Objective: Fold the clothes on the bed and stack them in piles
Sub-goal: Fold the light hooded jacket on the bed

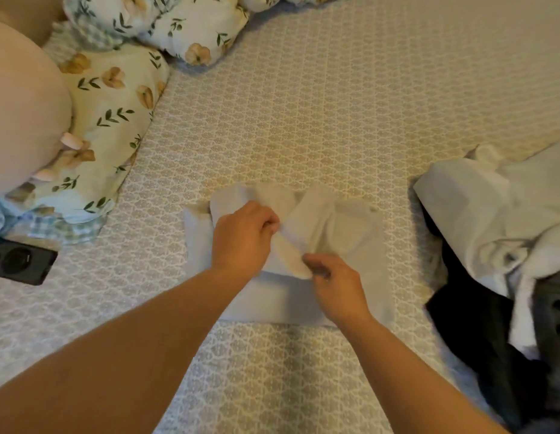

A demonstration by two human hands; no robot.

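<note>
A pale grey-white garment [360, 270] lies partly folded in the middle of the patterned bedspread [303, 120], its upper part bunched into loose flaps. My left hand [244, 236] pinches a raised fold of the garment near its centre. My right hand [335, 286] grips the lower end of the same fold, just below and to the right. An unfolded heap of clothes [507, 261] in white, black and grey lies at the right edge of the bed.
Floral pillows [116, 98] and a floral duvet [191, 23] lie at the upper left. A large beige cushion [22, 114] sits at the far left. A dark phone [18, 260] lies on the bed at the left.
</note>
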